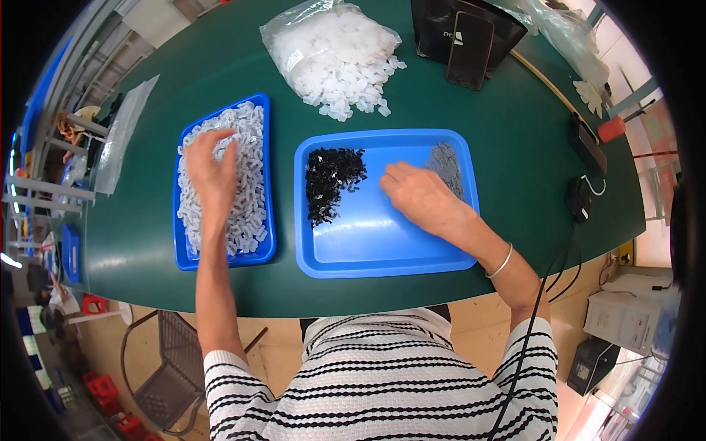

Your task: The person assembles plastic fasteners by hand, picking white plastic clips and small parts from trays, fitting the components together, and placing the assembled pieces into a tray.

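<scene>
My left hand (211, 169) hovers over a narrow dark-blue tray (271, 220) heaped with small pale grey plastic pieces (250, 173). Its thumb and forefinger stand apart, and no piece shows between them. Above the wider light-blue tray (353, 257) is my right hand (419, 192), its fingers curled together; whatever they may hold is hidden. Small black parts (331, 180) lie in that tray's left side. A pile of thin grey pieces (445, 165) fills its far right corner, just beyond my right hand.
Translucent white pieces spill from a clear plastic bag (331, 51) at the back of the green table (147, 228). A phone (471, 51) leans on a black pouch (430, 29) at the back right. A black cable (548, 287) hangs beside my right arm.
</scene>
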The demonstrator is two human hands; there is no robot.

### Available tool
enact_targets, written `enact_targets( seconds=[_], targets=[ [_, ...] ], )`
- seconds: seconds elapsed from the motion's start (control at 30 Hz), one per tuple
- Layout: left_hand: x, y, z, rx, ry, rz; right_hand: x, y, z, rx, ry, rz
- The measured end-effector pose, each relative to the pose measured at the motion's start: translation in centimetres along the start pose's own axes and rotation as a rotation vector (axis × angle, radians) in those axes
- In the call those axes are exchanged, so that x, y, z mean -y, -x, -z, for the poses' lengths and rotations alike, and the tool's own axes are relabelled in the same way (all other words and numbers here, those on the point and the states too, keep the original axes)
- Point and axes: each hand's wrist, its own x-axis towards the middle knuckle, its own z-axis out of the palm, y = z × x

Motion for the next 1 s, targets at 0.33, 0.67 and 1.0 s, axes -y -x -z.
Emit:
enact_targets(
  seconds=[0.33,0.67,1.0],
  targets=[
    [-3.4,-4.2,-12.3,0.524,0.077,-0.037,-0.9,-0.4,2.3,-0.010,-0.517,-0.271],
    [-4.2,-3.1,-9.9,0.450,0.226,0.157,-2.1,-0.8,2.7,-0.113,-1.040,-0.465],
    [-13.9,3.1,-5.3,0.594,1.177,0.656,0.3,-1.2,1.9,-0.197,-1.373,-0.493]
  ],
)
